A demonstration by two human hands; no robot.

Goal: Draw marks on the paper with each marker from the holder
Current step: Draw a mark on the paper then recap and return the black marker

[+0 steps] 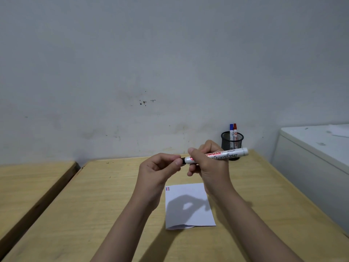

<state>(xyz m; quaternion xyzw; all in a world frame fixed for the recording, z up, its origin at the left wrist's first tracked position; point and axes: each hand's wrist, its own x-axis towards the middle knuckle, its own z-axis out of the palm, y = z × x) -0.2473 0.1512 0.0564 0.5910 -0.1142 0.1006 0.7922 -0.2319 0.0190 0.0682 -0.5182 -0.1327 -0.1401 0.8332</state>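
Note:
I hold a white board marker (229, 154) level above the table, with my right hand (209, 163) wrapped around its barrel. My left hand (160, 168) pinches the marker's black cap end (183, 160); whether the cap is on or pulled off I cannot tell. Below my hands lies a white sheet of paper (196, 216) with a short blue mark and a short red mark (167, 189) in its top left corner. A black mesh holder (232, 141) at the back of the table holds a blue-capped marker (231, 129) and a red-capped marker (235, 129), both upright.
The wooden table (105, 205) meets a pale wall at the back. A second wooden table (28, 182) stands to the left across a narrow gap. A white cabinet (313, 148) with a paper on top sits at the right.

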